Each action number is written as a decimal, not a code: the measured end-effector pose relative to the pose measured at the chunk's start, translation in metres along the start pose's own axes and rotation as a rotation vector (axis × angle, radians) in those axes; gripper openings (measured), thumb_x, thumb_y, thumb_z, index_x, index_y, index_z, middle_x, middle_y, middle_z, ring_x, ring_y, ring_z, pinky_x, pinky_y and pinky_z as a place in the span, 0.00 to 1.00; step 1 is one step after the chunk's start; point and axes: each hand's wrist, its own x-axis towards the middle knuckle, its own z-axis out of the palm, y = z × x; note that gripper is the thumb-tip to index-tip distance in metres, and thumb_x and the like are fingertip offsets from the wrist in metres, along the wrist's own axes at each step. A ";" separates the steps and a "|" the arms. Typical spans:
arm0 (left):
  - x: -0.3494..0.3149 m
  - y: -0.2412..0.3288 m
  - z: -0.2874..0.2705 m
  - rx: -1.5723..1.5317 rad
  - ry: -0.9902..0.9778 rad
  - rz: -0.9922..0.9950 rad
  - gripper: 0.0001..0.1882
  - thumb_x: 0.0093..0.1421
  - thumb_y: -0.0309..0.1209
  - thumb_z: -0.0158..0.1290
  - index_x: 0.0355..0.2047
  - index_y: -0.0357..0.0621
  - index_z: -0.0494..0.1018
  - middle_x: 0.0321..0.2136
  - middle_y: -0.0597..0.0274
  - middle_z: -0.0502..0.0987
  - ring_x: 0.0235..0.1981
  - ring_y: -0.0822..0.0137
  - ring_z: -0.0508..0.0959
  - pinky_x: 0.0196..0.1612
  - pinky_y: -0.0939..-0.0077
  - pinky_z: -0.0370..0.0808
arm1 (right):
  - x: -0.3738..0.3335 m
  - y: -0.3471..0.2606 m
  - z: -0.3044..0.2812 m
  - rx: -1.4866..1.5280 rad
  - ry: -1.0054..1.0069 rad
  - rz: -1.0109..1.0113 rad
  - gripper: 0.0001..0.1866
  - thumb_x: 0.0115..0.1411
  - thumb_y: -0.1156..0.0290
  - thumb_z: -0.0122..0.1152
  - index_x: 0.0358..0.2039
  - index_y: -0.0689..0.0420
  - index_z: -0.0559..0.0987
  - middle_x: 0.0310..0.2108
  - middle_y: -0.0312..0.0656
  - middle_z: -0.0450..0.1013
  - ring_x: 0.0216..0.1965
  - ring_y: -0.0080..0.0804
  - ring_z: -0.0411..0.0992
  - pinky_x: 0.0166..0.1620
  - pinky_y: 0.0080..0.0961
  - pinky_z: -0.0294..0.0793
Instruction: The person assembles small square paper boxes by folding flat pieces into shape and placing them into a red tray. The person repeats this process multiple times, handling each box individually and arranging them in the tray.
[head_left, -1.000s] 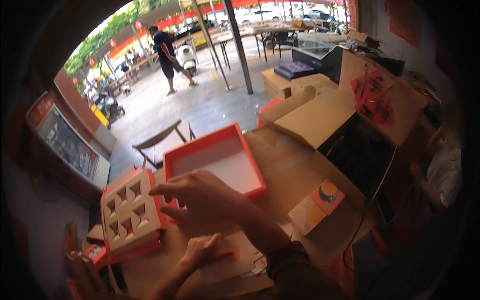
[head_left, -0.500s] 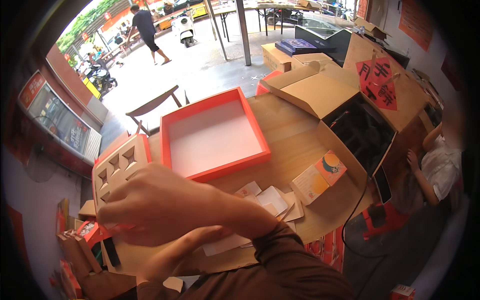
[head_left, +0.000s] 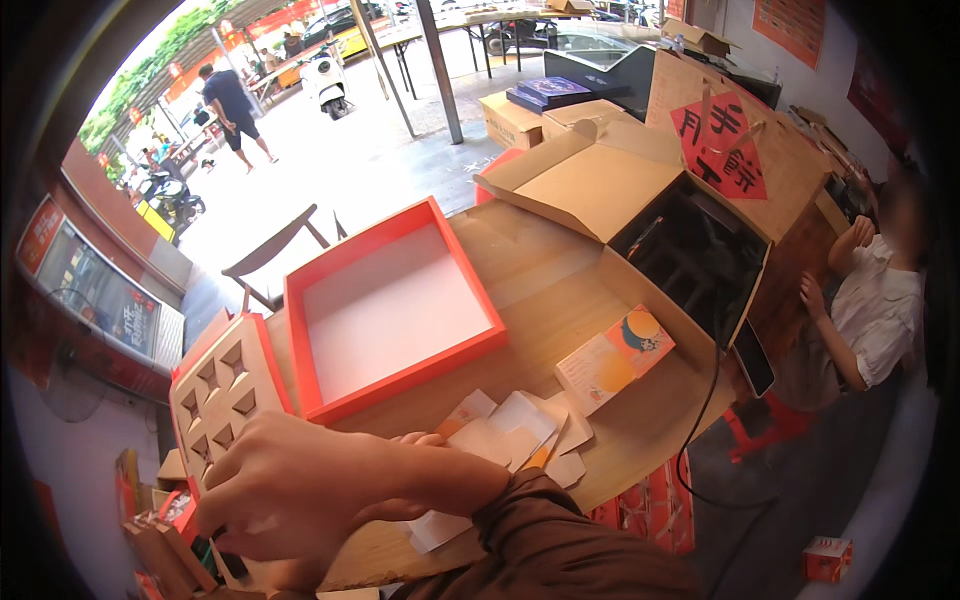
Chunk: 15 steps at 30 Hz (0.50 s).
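My right hand [head_left: 285, 485] reaches across to the left, its fingers curled downward beside the red box with a brown cut-out insert [head_left: 222, 405]. Whatever lies in its grip is hidden. Beneath the right forearm passes my left hand [head_left: 418, 439]; only some fingertips show past the wrist, near a pile of folded pale card pieces [head_left: 515, 430]. A large shallow red box with a white inside [head_left: 395, 315] lies open beyond my hands. To the right of the card pile rests a small orange and cream printed carton [head_left: 612, 358].
An open brown carton with a dark inside [head_left: 690, 265] stands at the table's right, a black cable [head_left: 697, 425] hanging past it. A phone-like dark slab [head_left: 754, 358] leans there. Another person [head_left: 868, 315] sits at right. A wooden chair [head_left: 270, 255] stands beyond the table.
My right hand has moved lower in view, and the left hand has slid further behind the right forearm. The whole view has shifted. A passer-by outside has walked on.
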 end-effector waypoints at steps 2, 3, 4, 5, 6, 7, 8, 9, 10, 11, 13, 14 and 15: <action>-0.002 -0.022 -0.012 0.046 -0.007 0.128 0.16 0.60 0.37 0.53 0.48 0.47 0.73 0.41 0.58 0.73 0.45 0.59 0.74 0.45 0.61 0.72 | -0.001 -0.002 -0.005 0.107 -0.035 -0.041 0.05 0.51 0.69 0.67 0.28 0.52 0.80 0.20 0.36 0.73 0.24 0.41 0.75 0.26 0.34 0.72; 0.006 -0.034 -0.018 0.068 -0.017 0.212 0.15 0.60 0.36 0.53 0.47 0.48 0.74 0.40 0.59 0.73 0.44 0.60 0.74 0.44 0.61 0.72 | -0.004 -0.002 -0.011 0.143 -0.043 -0.058 0.05 0.52 0.69 0.67 0.29 0.53 0.80 0.20 0.37 0.74 0.25 0.41 0.76 0.27 0.33 0.73; 0.017 -0.042 -0.021 0.089 -0.026 0.293 0.14 0.60 0.35 0.53 0.46 0.49 0.74 0.40 0.59 0.74 0.44 0.61 0.75 0.43 0.62 0.73 | -0.007 -0.003 -0.015 0.135 -0.064 -0.061 0.06 0.53 0.67 0.66 0.29 0.53 0.80 0.21 0.37 0.74 0.25 0.41 0.76 0.27 0.34 0.72; 0.028 -0.037 -0.029 0.038 -0.004 0.188 0.14 0.60 0.34 0.54 0.46 0.48 0.74 0.40 0.59 0.74 0.44 0.60 0.75 0.42 0.62 0.74 | -0.009 -0.006 -0.015 0.142 -0.090 -0.065 0.07 0.53 0.65 0.65 0.30 0.52 0.80 0.21 0.38 0.75 0.24 0.42 0.76 0.26 0.35 0.72; 0.046 -0.024 -0.042 -0.010 0.015 0.088 0.13 0.59 0.33 0.55 0.45 0.48 0.74 0.41 0.59 0.74 0.44 0.60 0.76 0.41 0.62 0.74 | -0.011 -0.010 -0.016 0.144 -0.112 -0.071 0.08 0.54 0.63 0.65 0.30 0.52 0.80 0.21 0.38 0.75 0.24 0.42 0.76 0.26 0.36 0.71; 0.063 -0.015 -0.048 -0.054 0.030 -0.011 0.13 0.59 0.31 0.56 0.45 0.47 0.75 0.41 0.59 0.75 0.43 0.60 0.76 0.41 0.62 0.75 | -0.012 -0.015 -0.016 0.143 -0.133 -0.080 0.09 0.55 0.61 0.64 0.31 0.52 0.79 0.21 0.39 0.75 0.24 0.42 0.76 0.25 0.37 0.71; 0.079 -0.011 -0.046 -0.057 0.050 -0.005 0.15 0.58 0.33 0.57 0.46 0.47 0.74 0.42 0.58 0.75 0.44 0.59 0.76 0.41 0.62 0.75 | -0.011 -0.022 -0.014 0.150 -0.159 -0.090 0.10 0.56 0.59 0.63 0.32 0.51 0.79 0.21 0.39 0.76 0.24 0.43 0.76 0.25 0.38 0.70; 0.100 -0.008 -0.040 -0.060 0.069 0.020 0.18 0.58 0.35 0.58 0.48 0.46 0.73 0.43 0.57 0.74 0.44 0.58 0.76 0.41 0.62 0.76 | -0.011 -0.026 -0.017 0.138 -0.185 -0.095 0.11 0.57 0.57 0.62 0.32 0.51 0.79 0.22 0.40 0.76 0.24 0.43 0.76 0.25 0.39 0.70; 0.118 -0.004 -0.035 -0.066 0.091 0.030 0.20 0.57 0.37 0.60 0.49 0.46 0.73 0.44 0.57 0.74 0.45 0.57 0.76 0.42 0.62 0.76 | -0.009 -0.030 -0.020 0.141 -0.214 -0.100 0.13 0.58 0.55 0.62 0.33 0.50 0.78 0.22 0.40 0.77 0.24 0.44 0.76 0.24 0.40 0.69; 0.136 0.003 -0.034 -0.093 0.142 0.051 0.25 0.56 0.41 0.60 0.51 0.45 0.71 0.46 0.54 0.74 0.46 0.55 0.76 0.43 0.61 0.76 | -0.008 -0.034 -0.025 0.100 -0.252 -0.127 0.12 0.58 0.56 0.60 0.32 0.50 0.78 0.25 0.39 0.78 0.26 0.43 0.76 0.26 0.40 0.70; 0.172 0.021 -0.036 -0.131 0.240 0.107 0.34 0.54 0.50 0.62 0.55 0.44 0.69 0.48 0.49 0.72 0.47 0.51 0.75 0.46 0.60 0.75 | -0.007 -0.036 -0.024 0.105 -0.221 -0.187 0.11 0.59 0.56 0.58 0.32 0.50 0.77 0.26 0.38 0.78 0.27 0.43 0.77 0.27 0.41 0.70; 0.184 0.027 -0.034 -0.119 0.242 0.127 0.38 0.52 0.54 0.62 0.56 0.44 0.67 0.49 0.47 0.71 0.48 0.49 0.75 0.48 0.58 0.75 | -0.008 -0.034 -0.020 0.110 -0.209 -0.215 0.11 0.59 0.56 0.58 0.32 0.50 0.77 0.27 0.38 0.78 0.28 0.42 0.77 0.27 0.42 0.70; 0.195 0.031 -0.032 -0.107 0.243 0.141 0.43 0.50 0.58 0.62 0.58 0.43 0.65 0.50 0.45 0.70 0.48 0.47 0.74 0.49 0.56 0.74 | -0.009 -0.035 -0.024 0.068 -0.238 -0.195 0.11 0.59 0.57 0.56 0.31 0.50 0.76 0.26 0.37 0.78 0.27 0.43 0.77 0.26 0.43 0.70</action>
